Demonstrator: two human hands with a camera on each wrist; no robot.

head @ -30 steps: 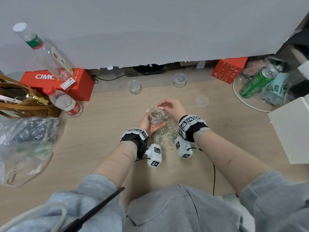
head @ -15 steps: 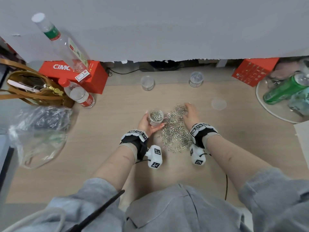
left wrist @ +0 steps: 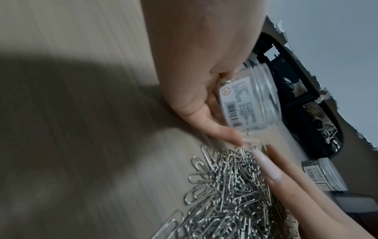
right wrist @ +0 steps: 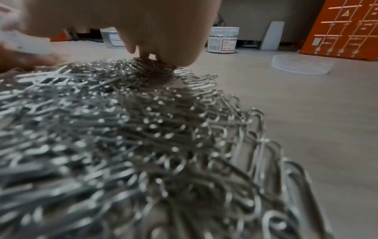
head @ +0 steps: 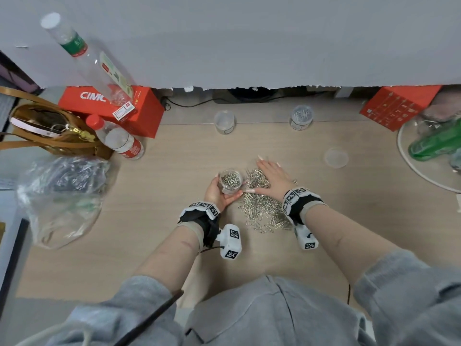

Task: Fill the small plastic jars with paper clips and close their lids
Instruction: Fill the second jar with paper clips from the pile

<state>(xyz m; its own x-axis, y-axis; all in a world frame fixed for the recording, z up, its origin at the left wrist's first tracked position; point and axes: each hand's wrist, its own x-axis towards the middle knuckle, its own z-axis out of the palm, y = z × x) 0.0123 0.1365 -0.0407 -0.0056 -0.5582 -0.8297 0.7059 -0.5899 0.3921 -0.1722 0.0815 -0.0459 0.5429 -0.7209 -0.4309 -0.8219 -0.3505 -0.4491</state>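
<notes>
My left hand (head: 219,193) grips a small clear jar (head: 230,181) partly filled with paper clips, open at the top; its labelled side shows in the left wrist view (left wrist: 243,103). Right beside it lies a heap of silver paper clips (head: 264,208) (right wrist: 122,129) (left wrist: 229,194) on the wooden table. My right hand (head: 270,177) lies flat on the far end of the heap, fingers straight and spread. A loose clear lid (head: 336,158) (right wrist: 302,65) lies to the right. At the back stand an empty jar (head: 224,121) and a jar with clips (head: 301,116) (right wrist: 223,39).
Two water bottles (head: 117,141) and a red box (head: 134,113) stand at the back left, with a brown bag (head: 50,131) and a plastic bag (head: 59,196) beside them. Another red box (head: 396,106) and a tray (head: 409,161) with a green can sit at the right.
My right hand left the jar's mouth, went down onto the clip heap and flattened out there. The left hand kept hold of the jar. The head view shifted right.
</notes>
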